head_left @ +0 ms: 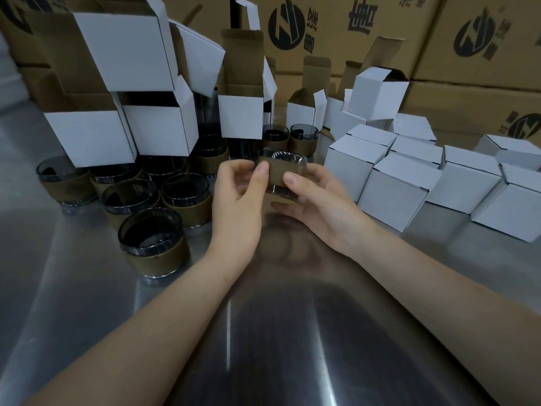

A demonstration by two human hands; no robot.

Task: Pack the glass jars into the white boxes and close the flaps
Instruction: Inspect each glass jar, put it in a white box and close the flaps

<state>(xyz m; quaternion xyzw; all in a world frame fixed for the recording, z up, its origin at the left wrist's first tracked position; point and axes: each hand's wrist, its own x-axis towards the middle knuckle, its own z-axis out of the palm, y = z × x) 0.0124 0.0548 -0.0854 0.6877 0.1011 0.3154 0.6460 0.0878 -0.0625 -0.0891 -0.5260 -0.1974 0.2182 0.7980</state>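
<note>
While both of our arms are reaching out over the steel desk (263, 332), we are holding one glass jar (281, 175) in the air between our hands, above the middle of the desk. Our left hand (237, 200) is gripping its left side, the thumb pressing on the brown band round the jar and the fingers curling behind it. Our right hand (317, 205) is clamping the right side in the same way, thumb on the band and fingers wrapping underneath. The jar is tilting, its open mouth facing up and away from us, and it is showing slightly blurred.

To our left, the loose jars (152, 244) are standing upright in a tight cluster, each wearing the same brown band. Behind and above them, the open white boxes (87, 136) are piling up at odd angles, their flaps sticking up. Two more jars (303, 137) are standing just behind the held one. To our right, the closed white boxes (395, 194) are sitting in rows, touching one another. Brown cartons (483, 33) with black logos are lining the back.
</note>
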